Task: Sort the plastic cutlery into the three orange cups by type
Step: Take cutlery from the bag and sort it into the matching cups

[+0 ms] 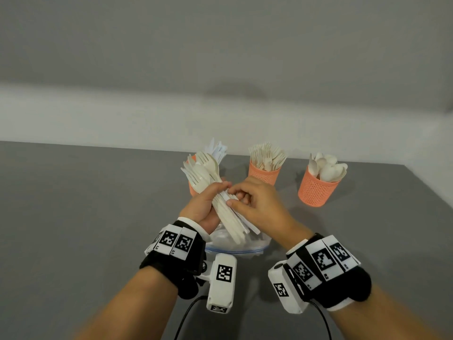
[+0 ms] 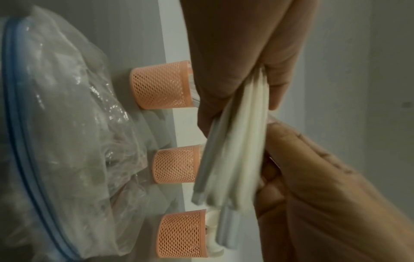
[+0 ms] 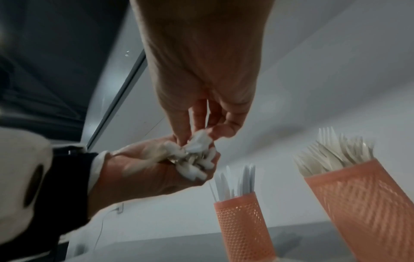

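- Above the clear plastic bag (image 1: 235,244) on the grey table (image 1: 73,217), the left hand (image 1: 203,204) grips a mixed bundle of cutlery (image 1: 220,200) by the handles, heads fanned upward, so it seems each type shows.
- Beside it, the right hand (image 1: 257,204) pinches one handle in the bundle, probably to draw a single piece out.
- Behind stand three orange mesh cups: knife cup (image 1: 192,187), fork cup (image 1: 264,171), spoon cup (image 1: 316,190), already well filled.
- Pieces look thin, smooth, off-white.
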{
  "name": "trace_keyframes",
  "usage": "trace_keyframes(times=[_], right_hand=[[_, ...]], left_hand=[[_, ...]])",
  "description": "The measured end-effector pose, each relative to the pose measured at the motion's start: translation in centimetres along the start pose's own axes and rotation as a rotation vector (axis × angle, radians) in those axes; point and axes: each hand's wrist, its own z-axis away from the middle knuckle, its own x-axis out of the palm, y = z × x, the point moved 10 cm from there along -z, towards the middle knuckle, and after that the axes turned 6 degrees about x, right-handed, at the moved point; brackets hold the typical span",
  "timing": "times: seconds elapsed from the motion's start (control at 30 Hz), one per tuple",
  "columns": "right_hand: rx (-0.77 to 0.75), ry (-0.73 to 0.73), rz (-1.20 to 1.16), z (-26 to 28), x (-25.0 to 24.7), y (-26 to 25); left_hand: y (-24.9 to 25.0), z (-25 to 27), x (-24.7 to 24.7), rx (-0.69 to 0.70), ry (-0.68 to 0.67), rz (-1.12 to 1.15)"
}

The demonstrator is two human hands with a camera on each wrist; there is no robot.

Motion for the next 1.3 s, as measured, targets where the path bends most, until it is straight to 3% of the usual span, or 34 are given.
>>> trace_keyframes(times=[0.2, 0.37, 0.5, 0.63, 0.9, 1.17, 1.3], right_hand=[[0.043, -0.019, 0.156, -0.6, 0.3, 0.4], [0.042, -0.125, 0.208, -0.4, 1.8, -0.1], [0.008, -0.128, 0.306, -0.4, 1.5, -0.6], [0.075, -0.229, 0.371, -0.5, 2.2, 0.1], [0.257, -0.358, 0.208, -0.8, 2.3, 2.8], [0.216, -0.184, 0.097, -0.7, -0.2, 1.7], [0.169, -0.300, 0.008, -0.1, 0.8, 1.3]], left_hand=[[0.0, 0.0, -0.1, 0.043, -0.047, 0.018], [0.2, 0.1, 0.3, 0.042, -0.049, -0.022], [0.3, 0.3, 0.3, 0.036, -0.006, -0.004], [0.0, 0.5, -0.1, 0.036, 0.040, -0.065], [-0.7, 0.2, -0.2, -0.020, 0.038, -0.096], [-0.6, -0.4, -0.6, -0.022, 0.108, -0.110], [-0.2, -0.9, -0.9, -0.003, 0.126, -0.138]])
